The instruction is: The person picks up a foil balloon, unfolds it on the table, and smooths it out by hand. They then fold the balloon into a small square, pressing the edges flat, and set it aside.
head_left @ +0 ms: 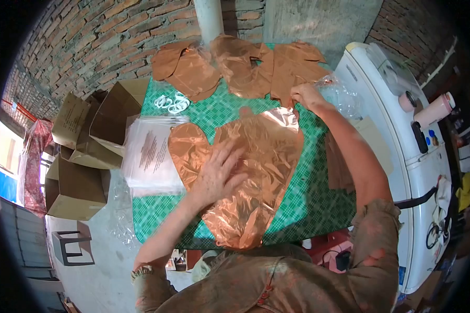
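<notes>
Left hand (218,175) lies flat, fingers spread, pressing the copper foil balloon (245,172) onto the green checked table (308,203); nothing pinched. Right hand (305,95) reaches to the foil pile (256,65) at the far edge, grip unclear. Risk: slick foil creases or slides under the palm, or the reach drags neighbouring pieces off

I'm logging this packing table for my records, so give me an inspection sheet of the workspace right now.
Surface: table with green checked cloth.
Job's things: copper foil balloon lying flat; more foil pieces at the far edge.
Clutter: stack of clear printed bags, white rings.
Hands: left hand flat on the balloon; right hand at the far foil pieces.
Cables: nothing seen on the table.
Surroundings: cardboard boxes, brick wall, white appliance.
</notes>
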The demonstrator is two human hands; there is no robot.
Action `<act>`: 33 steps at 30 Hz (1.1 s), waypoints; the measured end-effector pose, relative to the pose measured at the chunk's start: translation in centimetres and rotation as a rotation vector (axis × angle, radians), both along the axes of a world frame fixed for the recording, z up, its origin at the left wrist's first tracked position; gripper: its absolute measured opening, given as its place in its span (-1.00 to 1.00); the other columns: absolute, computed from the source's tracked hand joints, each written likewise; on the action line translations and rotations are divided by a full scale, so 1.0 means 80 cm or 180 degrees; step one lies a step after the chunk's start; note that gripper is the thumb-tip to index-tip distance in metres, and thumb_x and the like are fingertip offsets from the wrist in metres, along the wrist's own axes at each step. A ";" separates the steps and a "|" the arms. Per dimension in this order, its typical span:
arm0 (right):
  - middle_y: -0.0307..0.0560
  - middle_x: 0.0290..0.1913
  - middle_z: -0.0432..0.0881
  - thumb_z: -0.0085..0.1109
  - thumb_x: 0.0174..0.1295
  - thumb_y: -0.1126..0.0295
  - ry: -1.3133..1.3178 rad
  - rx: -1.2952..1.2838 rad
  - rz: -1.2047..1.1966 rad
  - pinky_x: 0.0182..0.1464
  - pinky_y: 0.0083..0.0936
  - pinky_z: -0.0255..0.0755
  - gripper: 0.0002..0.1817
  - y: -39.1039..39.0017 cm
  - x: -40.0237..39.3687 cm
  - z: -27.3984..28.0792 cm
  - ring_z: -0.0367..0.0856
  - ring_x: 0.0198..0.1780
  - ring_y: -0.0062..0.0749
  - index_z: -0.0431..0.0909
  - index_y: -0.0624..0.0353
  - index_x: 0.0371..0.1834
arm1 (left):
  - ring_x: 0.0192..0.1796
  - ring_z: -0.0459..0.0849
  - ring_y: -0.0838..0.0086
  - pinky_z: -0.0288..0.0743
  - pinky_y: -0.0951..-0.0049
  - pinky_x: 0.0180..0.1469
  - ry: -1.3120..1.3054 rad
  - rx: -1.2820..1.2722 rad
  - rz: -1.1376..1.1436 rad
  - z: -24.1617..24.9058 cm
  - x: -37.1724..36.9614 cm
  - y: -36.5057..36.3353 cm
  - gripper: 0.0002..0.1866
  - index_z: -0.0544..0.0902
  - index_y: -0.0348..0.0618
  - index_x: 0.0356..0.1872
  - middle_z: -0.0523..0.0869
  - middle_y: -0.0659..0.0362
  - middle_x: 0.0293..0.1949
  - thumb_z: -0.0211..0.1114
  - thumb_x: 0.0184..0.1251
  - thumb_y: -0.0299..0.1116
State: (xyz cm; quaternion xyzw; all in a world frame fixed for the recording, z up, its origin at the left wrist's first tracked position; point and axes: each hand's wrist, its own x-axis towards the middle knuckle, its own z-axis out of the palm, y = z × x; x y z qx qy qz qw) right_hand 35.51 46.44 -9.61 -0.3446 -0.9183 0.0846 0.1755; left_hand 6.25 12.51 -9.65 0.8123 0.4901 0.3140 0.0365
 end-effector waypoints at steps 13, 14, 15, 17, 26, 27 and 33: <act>0.17 -0.14 0.79 0.14 0.48 0.26 -0.0003 -0.0564 -0.0226 0.09 -0.06 0.57 -0.76 0.019 0.000 0.014 0.75 0.03 0.16 0.70 0.17 -0.07 | 0.24 0.73 -0.07 0.63 0.10 0.26 -0.0987 0.0103 0.0158 0.004 0.077 0.274 -0.48 0.58 -0.15 0.42 0.61 -0.12 0.40 0.42 0.50 -0.30; 0.17 -0.14 0.78 0.13 0.48 0.26 0.0047 -0.0538 -0.0236 0.08 -0.05 0.57 -0.76 0.018 0.000 0.013 0.75 0.03 0.16 0.70 0.16 -0.05 | 0.18 0.76 -0.07 0.65 0.10 0.22 -0.1041 0.0066 0.0252 -0.001 0.085 0.291 -0.50 0.60 -0.16 0.39 0.67 -0.11 0.33 0.42 0.49 -0.31; 0.17 -0.12 0.78 0.13 0.49 0.26 0.0024 -0.0559 -0.0222 0.08 -0.05 0.57 -0.76 0.018 0.001 0.013 0.75 0.03 0.17 0.69 0.16 -0.05 | 0.13 0.79 -0.07 0.67 0.10 0.17 -0.1093 0.0029 0.0343 -0.002 0.092 0.303 -0.53 0.63 -0.17 0.35 0.72 -0.11 0.27 0.42 0.48 -0.31; 0.17 -0.10 0.78 0.13 0.49 0.25 -0.0023 -0.0603 -0.0198 0.07 -0.04 0.57 -0.76 0.019 0.001 0.015 0.74 0.02 0.18 0.68 0.17 -0.04 | 0.06 0.81 -0.07 0.68 0.09 0.12 -0.1152 -0.0277 0.0519 -0.005 0.105 0.321 -0.61 0.71 -0.20 0.24 0.81 -0.08 0.07 0.42 0.47 -0.31; 0.12 -0.13 0.76 0.07 0.53 0.36 0.1100 0.0894 0.0138 0.00 0.05 0.55 -0.83 -0.030 -0.014 0.047 0.73 -0.05 0.17 0.61 0.21 -0.07 | -0.27 0.85 0.10 0.66 0.12 -0.13 -0.2337 -0.0579 0.1198 -0.030 0.118 0.366 -0.77 0.84 -0.24 -0.17 0.87 -0.08 -0.28 0.55 0.35 -0.27; 0.11 -0.15 0.76 0.07 0.53 0.37 0.0876 0.0987 0.0290 0.00 0.03 0.56 -0.83 -0.035 -0.015 0.046 0.73 -0.05 0.16 0.61 0.21 -0.07 | -0.31 0.85 0.15 0.66 0.15 -0.16 -0.2431 -0.0538 0.1228 -0.035 0.115 0.372 -0.75 0.84 -0.25 -0.18 0.87 -0.07 -0.29 0.56 0.34 -0.26; 0.08 -0.19 0.75 0.12 0.52 0.37 0.0118 0.0368 0.0278 0.00 -0.05 0.61 -0.85 -0.056 -0.014 0.024 0.73 -0.04 0.12 0.62 0.17 -0.04 | -0.33 0.75 0.56 0.62 0.41 -0.23 -0.3797 -0.1502 0.0859 -0.023 0.114 0.371 -0.80 0.77 -0.23 -0.11 0.82 0.25 -0.34 0.50 0.48 -0.30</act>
